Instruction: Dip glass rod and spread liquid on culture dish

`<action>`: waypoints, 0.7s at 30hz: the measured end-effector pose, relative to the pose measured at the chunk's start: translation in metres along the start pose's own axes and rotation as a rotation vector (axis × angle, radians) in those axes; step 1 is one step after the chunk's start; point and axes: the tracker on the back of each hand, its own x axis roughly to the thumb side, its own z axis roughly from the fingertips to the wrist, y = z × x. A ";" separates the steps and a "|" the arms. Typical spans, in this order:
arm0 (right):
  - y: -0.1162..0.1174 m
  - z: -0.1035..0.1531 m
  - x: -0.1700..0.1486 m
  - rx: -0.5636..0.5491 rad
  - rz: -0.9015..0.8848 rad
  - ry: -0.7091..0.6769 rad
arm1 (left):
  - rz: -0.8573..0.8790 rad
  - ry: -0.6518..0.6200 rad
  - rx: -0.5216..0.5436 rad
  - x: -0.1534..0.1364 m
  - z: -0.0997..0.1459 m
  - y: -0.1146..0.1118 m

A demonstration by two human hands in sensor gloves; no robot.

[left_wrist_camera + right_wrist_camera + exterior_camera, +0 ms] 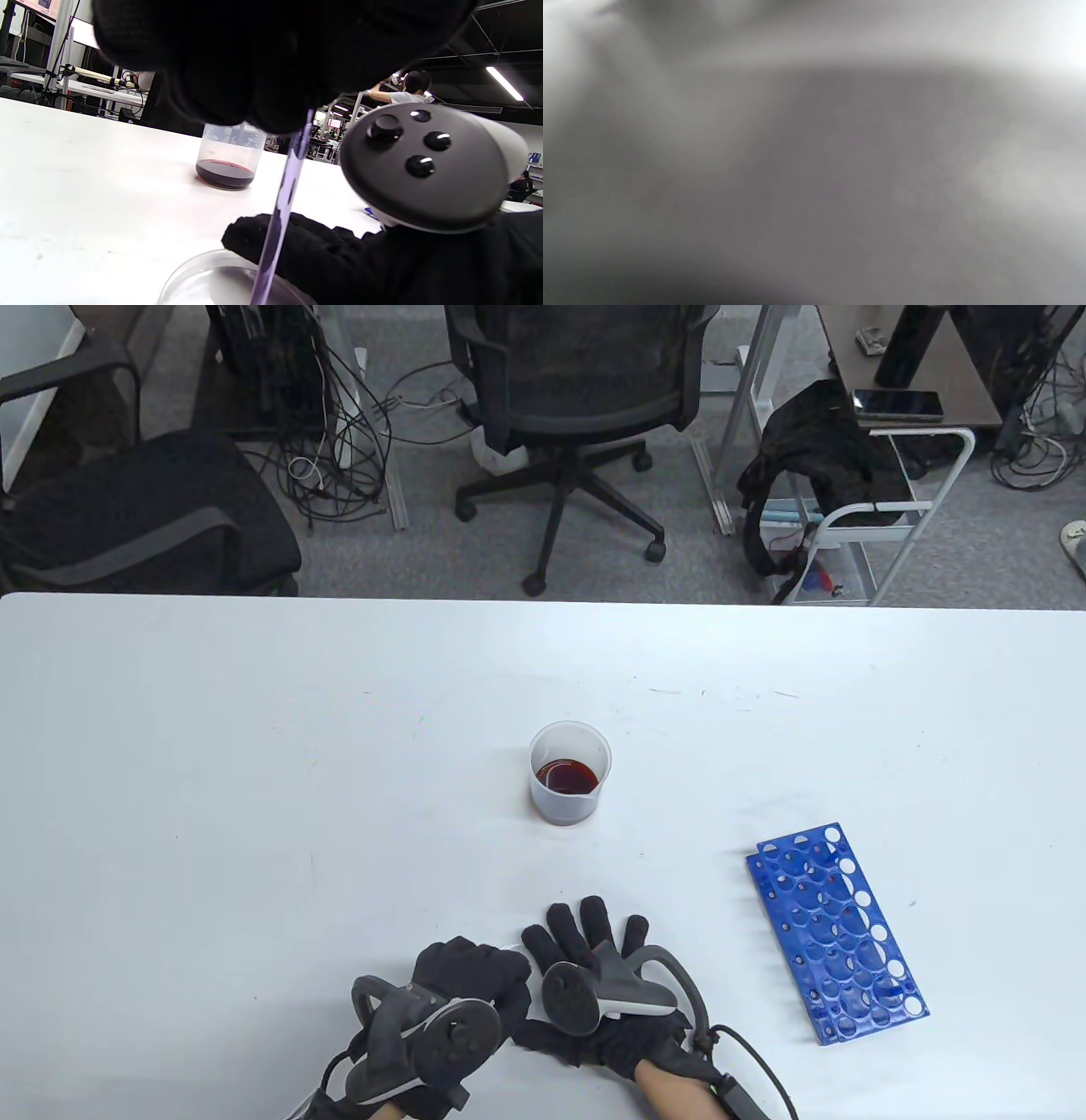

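The left hand (462, 984) fingers (237, 84) hold the glass rod (278, 207) over the culture dish (186, 279); the right hand (594, 976) lies spread, fingers wide, beside it; spreading seems underway, the beaker (570, 772) dip likely done.

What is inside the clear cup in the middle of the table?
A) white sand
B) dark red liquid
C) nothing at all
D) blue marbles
B: the cup holds a shallow pool of dark red liquid at its bottom, also seen through its side in the left wrist view.
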 end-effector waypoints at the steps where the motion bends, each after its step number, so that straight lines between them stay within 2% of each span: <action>1: 0.000 0.000 0.000 0.000 0.000 0.000 | 0.006 -0.001 0.000 0.000 0.000 0.000; 12: 0.000 0.000 0.000 0.001 -0.003 0.000 | 0.048 -0.003 0.030 0.002 0.001 -0.005; 21: 0.000 0.000 0.000 0.002 -0.004 -0.001 | 0.005 0.008 0.069 0.005 0.002 -0.006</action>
